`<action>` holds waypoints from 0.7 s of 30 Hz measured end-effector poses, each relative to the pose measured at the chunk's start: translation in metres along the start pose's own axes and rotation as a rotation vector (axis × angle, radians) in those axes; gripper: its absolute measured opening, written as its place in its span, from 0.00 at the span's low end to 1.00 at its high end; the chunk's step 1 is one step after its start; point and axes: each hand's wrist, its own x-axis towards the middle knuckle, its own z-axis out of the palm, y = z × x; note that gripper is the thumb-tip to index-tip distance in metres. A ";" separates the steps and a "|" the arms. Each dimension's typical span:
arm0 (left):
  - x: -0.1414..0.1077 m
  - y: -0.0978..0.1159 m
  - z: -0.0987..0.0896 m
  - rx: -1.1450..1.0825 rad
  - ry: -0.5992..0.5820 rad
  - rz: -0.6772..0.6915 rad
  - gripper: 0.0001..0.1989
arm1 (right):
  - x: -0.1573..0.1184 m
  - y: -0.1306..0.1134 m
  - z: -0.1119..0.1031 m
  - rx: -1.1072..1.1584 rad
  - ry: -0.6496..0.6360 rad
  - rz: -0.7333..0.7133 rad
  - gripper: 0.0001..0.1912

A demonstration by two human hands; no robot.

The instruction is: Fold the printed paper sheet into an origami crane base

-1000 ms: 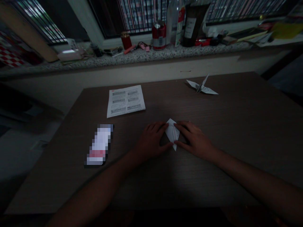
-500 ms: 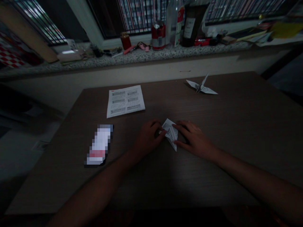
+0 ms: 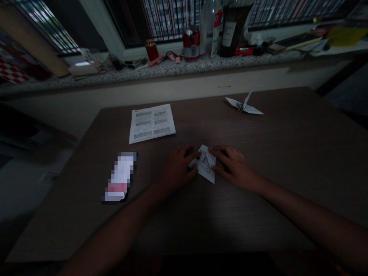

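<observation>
A small folded piece of printed paper (image 3: 206, 164) lies on the table between my hands, with a point towards me and a flap at its left. My left hand (image 3: 181, 166) is at its left side, index fingertip and thumb on the paper and a flap showing between them. From the right, my right hand (image 3: 234, 166) holds the paper's right edge with its index finger and thumb, set apart from each other. The other fingers of both hands are bent and partly hidden.
A printed sheet (image 3: 152, 123) lies at the back left of the table, a blurred-out phone (image 3: 120, 176) nearer me. A folded paper crane (image 3: 244, 106) stands at the back right. Beyond the table, a stone windowsill (image 3: 120, 76) carries a red can (image 3: 191, 44), bottles and clutter.
My left thumb and index finger have spread apart, and the thumb has drawn back to the left. The paper's left part now lies wider open. My right hand has barely moved.
</observation>
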 end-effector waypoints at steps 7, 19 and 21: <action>0.000 0.000 -0.001 0.011 -0.002 0.000 0.25 | 0.007 0.007 -0.003 0.160 0.061 0.050 0.17; 0.000 0.000 -0.001 0.035 -0.011 0.023 0.24 | 0.007 0.022 -0.011 0.204 0.069 -0.076 0.11; 0.000 0.001 0.000 0.025 -0.010 0.040 0.24 | 0.006 0.023 -0.011 0.175 0.063 -0.089 0.12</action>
